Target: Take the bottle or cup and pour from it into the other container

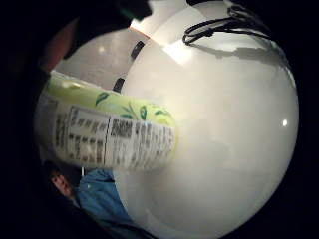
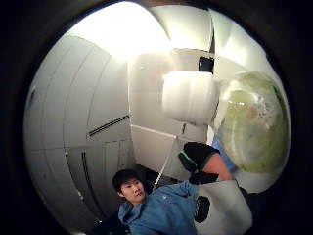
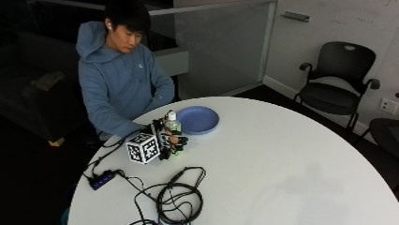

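From the outside view, the person's gloved right hand [image 3: 169, 141] is wrapped around a small bottle [image 3: 172, 123] that stands on the white table [image 3: 280, 159] just beside a blue plate [image 3: 198, 119], the fingers curled round its lower body while the white cap pokes up above them; the bare hand is not clearly seen. The little-finger-side palm view shows the bottle's green leaf-patterned label [image 1: 107, 132] with its printed panel pressed close against the palm, the table's pale surface filling the rest. The thumb-side palm view looks along the bottle toward its white cap [image 2: 190, 97], with the green-wrapped body [image 2: 254, 129] bulging right next to the camera, so the bottle sits well inside the grasp. As a judgement, this looks like a thin plastic drink bottle: light, a little squashy at mid-body, and smooth where the label film wraps it, so the label band just below the shoulder is the sensible place to hold. The cap appears to be on, so it would need to come off before any pouring toward the plate
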`<state>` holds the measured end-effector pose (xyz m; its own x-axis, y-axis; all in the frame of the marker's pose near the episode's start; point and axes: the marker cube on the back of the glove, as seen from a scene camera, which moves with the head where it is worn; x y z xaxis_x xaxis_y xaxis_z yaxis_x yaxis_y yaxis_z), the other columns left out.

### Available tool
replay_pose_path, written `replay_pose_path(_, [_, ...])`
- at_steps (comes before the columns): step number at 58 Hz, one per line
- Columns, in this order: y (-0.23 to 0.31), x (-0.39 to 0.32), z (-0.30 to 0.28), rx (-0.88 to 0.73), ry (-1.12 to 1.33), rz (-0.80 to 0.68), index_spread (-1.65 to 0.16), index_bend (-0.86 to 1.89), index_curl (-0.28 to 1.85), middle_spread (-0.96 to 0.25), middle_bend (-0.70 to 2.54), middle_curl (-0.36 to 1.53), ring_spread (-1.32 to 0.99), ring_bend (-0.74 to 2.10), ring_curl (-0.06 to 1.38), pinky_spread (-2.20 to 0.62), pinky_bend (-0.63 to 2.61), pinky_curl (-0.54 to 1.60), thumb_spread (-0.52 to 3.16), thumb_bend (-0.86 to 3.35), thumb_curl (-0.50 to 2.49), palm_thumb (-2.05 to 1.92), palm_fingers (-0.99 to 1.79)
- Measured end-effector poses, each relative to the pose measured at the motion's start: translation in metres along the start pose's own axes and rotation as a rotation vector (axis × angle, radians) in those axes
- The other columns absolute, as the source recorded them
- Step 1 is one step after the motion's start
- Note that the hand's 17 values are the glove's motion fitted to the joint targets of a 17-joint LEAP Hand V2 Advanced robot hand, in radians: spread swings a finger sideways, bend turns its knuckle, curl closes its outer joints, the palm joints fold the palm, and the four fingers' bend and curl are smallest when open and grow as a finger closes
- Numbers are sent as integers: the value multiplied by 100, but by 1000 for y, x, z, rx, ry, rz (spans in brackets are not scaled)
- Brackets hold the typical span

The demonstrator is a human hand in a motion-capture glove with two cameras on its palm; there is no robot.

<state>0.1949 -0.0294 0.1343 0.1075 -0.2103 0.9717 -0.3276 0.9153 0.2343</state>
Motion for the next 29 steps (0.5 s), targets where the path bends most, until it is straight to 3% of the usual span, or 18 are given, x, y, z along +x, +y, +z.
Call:
replay_pose_path(6, [-2,3,14,66,-19,-48,-33,10,15,11,34,36,12,76,32,25,78,27,80,-2,37,72,44])
replay_pose_path(16, [-9,1,30,129,-10,-71,-17,23,24,5,47,41,-4,64,31,7,65,25,74,3,45,94,98])
replay_pose_path(29, [-15,-16,55,45,136,-60,-12,15,32,-3,39,43,-14,57,37,-11,60,30,45,-3,56,103,112])
